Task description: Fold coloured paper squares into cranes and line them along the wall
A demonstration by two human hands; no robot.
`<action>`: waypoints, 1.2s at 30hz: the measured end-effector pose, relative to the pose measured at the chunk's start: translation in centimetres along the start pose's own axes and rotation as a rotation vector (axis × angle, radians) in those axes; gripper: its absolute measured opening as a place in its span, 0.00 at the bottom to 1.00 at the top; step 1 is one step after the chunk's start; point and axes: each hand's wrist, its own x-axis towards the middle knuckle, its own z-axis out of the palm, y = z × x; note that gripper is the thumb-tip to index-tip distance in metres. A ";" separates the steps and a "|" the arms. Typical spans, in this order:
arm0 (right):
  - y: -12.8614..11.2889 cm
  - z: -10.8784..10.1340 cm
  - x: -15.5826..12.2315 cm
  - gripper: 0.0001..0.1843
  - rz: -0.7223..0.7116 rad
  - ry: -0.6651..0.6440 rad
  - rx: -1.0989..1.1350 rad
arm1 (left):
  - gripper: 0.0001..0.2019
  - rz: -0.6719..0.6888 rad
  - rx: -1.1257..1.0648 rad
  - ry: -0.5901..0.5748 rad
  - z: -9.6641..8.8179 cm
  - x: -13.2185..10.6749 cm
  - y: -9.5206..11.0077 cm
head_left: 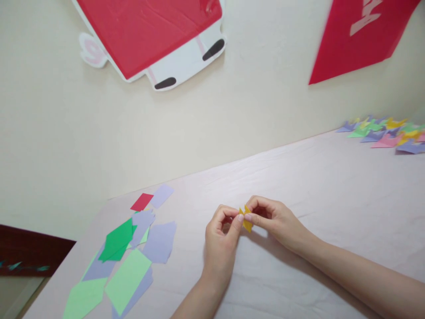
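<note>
A small folded piece of yellow paper [247, 224] is held up between both hands above the pale cloth. My left hand [223, 235] pinches its left side between thumb and fingers. On its right side, the thumb and fingers of my right hand [270, 217] are closed as well. Two pointed tips of the paper stick up between the fingertips, and a pointed end hangs below. The fingers cover part of its folds.
Loose paper sheets lie at the left: light green [129, 279], dark green [117, 241], lavender [160, 243] and red [142, 202]. Several folded paper pieces [387, 141] are grouped at the far right. A wall [159, 137] with red decorations [159, 31] borders the cloth-covered surface [299, 177].
</note>
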 end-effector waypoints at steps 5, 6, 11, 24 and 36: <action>0.3 -0.3 0.0 0.14 -0.001 -0.010 -0.026 | 0.06 -0.034 0.030 -0.056 -0.2 0.1 -0.3; 0.3 -0.3 0.0 0.14 0.003 -0.015 -0.015 | 0.07 -0.036 0.036 -0.058 -0.2 0.1 -0.2; 0.1 -0.4 -0.1 0.13 -0.015 0.000 0.037 | 0.10 0.032 0.113 -0.004 -0.2 -0.3 0.2; -0.1 -0.7 -0.1 0.08 -0.223 -0.004 -0.205 | 0.09 0.558 0.484 -0.021 -1.8 0.1 1.0; -0.7 -0.5 -0.2 0.06 -0.329 0.038 -0.355 | 0.03 0.594 0.620 -0.044 -2.0 0.2 1.3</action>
